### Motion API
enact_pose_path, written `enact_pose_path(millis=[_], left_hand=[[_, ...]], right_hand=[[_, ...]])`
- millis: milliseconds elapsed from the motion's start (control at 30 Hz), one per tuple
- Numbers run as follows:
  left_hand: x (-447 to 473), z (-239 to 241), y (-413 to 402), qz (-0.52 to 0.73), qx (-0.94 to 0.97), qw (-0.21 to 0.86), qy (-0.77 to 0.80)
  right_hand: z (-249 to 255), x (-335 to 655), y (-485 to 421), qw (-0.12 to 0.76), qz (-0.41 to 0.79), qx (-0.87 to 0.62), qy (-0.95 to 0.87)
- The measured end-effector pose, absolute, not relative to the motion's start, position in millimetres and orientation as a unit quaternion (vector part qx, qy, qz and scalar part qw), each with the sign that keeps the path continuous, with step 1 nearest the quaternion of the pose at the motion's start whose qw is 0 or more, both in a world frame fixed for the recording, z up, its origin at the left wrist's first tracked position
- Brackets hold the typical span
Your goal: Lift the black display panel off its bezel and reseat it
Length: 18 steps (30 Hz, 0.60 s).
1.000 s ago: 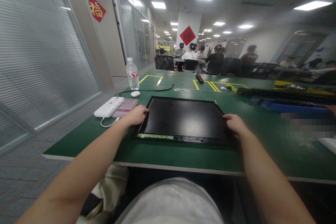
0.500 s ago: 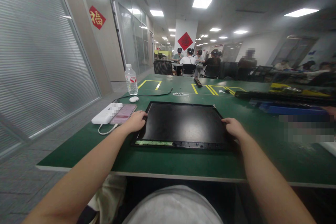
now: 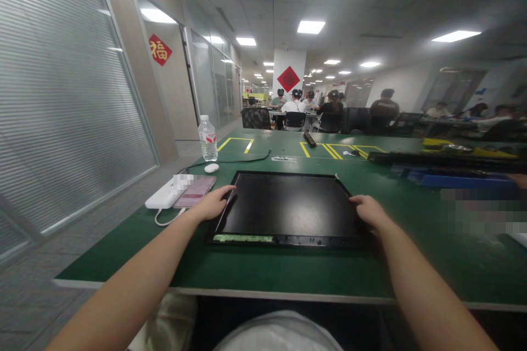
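Observation:
A black display panel [image 3: 288, 205] in a thin dark frame lies face up on the green table [image 3: 263, 266]. Along its near edge runs a green circuit strip [image 3: 242, 238]. My left hand [image 3: 213, 203] grips the panel's left edge, thumb on top of the frame and the other fingers hidden at the side. Across from it, my right hand [image 3: 368, 211] holds the right edge the same way, its lower fingers out of sight beneath. Just left of my left hand are a phone [image 3: 196, 191] and a white power bank [image 3: 164, 193] with a short white cable.
Behind the phone stand a water bottle [image 3: 208, 140] and a small white case [image 3: 211, 168]. A black cable [image 3: 247, 161] crosses the table. Long dark parts [image 3: 432, 159] and a blue piece [image 3: 461, 178] lie to the right. Several people sit at tables farther back.
The camera has tilted up slightly, so the table sits lower in view. Both hands stay at the panel's side edges; the left thumb reaches a little farther over the frame.

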<state>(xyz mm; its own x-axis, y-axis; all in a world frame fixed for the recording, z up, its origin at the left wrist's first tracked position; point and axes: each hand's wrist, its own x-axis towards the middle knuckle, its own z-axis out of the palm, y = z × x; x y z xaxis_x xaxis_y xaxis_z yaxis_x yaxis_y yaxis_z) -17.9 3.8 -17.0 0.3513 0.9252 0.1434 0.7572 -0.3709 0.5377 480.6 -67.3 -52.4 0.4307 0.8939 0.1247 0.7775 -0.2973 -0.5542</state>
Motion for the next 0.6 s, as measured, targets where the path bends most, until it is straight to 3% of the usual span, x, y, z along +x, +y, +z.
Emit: enact_pose_path(millis=[300, 600], left_hand=[[-3.7, 0.3, -9.1, 0.39, 0.621, 0.469, 0.493], [1.6, 2.5, -7.6, 0.432, 0.493, 0.522, 0.545]], right_hand=[[-51.9, 481.7, -66.6, 0.287, 0.097, -0.8, -0.518], [-52.6, 483.6, -66.3, 0.292, 0.112, -0.795, -0.519]])
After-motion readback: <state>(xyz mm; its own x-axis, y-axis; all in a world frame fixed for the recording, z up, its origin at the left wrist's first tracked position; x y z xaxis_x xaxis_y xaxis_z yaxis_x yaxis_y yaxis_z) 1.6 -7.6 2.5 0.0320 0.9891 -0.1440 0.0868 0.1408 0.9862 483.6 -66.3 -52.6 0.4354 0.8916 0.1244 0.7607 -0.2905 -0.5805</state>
